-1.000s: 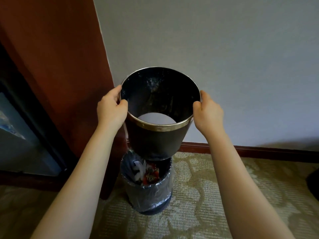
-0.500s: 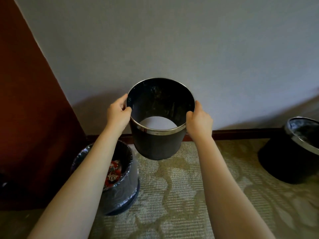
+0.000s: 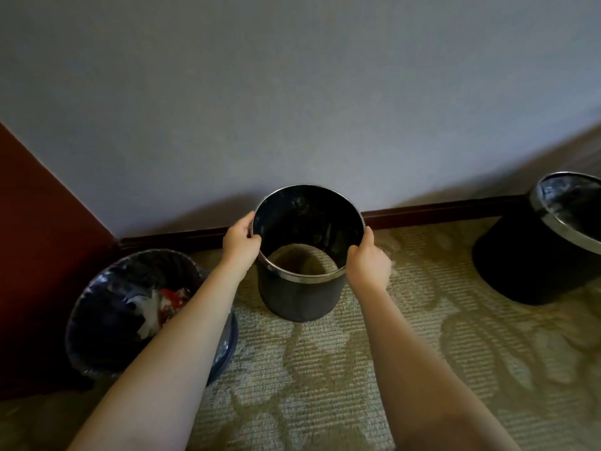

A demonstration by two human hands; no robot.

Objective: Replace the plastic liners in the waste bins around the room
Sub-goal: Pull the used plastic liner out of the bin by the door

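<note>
Your left hand (image 3: 240, 247) and right hand (image 3: 369, 265) grip the bin shell (image 3: 299, 297) by its rim. Inner bin (image 3: 146, 255) has its trash-filled liner (image 3: 104, 320) in: swap not started.

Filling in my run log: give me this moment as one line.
left hand + right hand: grip rim of bottomless bin shell | lined inner bin: left on carpet, holds trash | second lined bin: right

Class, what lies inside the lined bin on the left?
Crumpled white and red rubbish lies in its plastic liner. The left forearm covers the bin's right side; anything beneath the rubbish is hidden.
</note>
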